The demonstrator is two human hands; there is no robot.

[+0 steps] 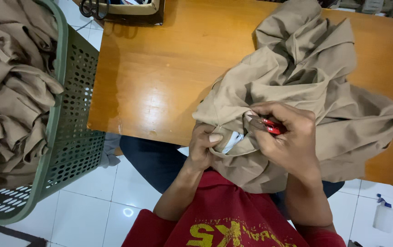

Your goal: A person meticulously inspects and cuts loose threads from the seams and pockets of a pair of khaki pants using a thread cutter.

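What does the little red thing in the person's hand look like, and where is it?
Find the wooden table, then the tan garment heaped on it. At its near edge, the right hand pinches a small red tool, the only bright red thing against the cloth.

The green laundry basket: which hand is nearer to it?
Left. The left hand pinches the tan garment at the table's edge, on the side toward the green basket; the right hand, holding a red tool, sits farther away.
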